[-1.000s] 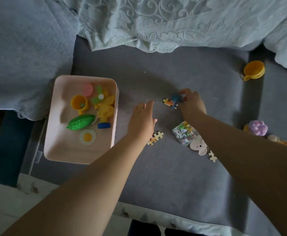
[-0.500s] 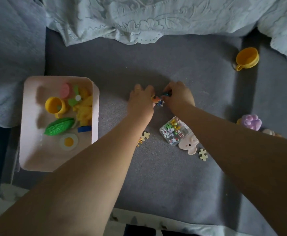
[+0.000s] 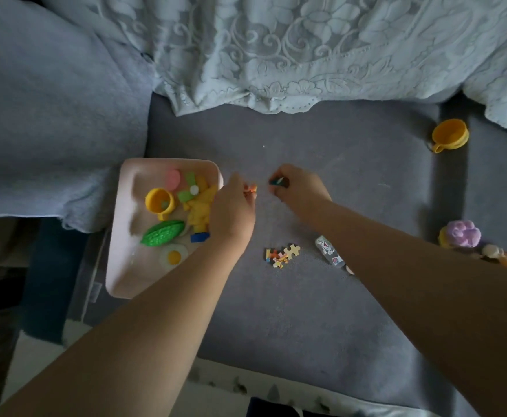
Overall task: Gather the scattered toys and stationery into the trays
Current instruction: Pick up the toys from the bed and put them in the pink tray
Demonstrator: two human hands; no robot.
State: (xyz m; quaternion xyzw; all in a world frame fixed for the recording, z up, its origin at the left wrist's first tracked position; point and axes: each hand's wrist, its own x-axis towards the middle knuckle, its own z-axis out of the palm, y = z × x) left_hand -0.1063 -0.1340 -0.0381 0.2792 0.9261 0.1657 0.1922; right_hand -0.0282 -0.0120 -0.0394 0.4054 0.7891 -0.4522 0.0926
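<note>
A pink tray [image 3: 125,260] lies on the grey sofa seat at the left, holding a yellow cup [image 3: 159,203], a green pod toy [image 3: 162,233], a toy fried egg [image 3: 174,256] and several yellow and green pieces. My left hand [image 3: 234,212] hovers at the tray's right rim, pinching orange puzzle pieces [image 3: 250,188]. My right hand [image 3: 298,188] is beside it, closed on a small blue-and-dark puzzle piece [image 3: 277,181]. Loose puzzle pieces [image 3: 282,255] lie on the seat below the hands. A clear packet of small stickers [image 3: 329,249] shows partly under my right forearm.
A yellow toy cup [image 3: 450,138] lies on its side at the far right. A purple flower toy [image 3: 462,233] and small orange-brown toys [image 3: 504,257] sit at the right edge. A lace blanket [image 3: 306,49] covers the sofa back. The seat's front edge runs below my forearms.
My two hands have drawn apart, each now holding part of the puzzle cluster. My left hand has moved to the tray's right rim. The view has shifted, so the tray sits nearer the middle.
</note>
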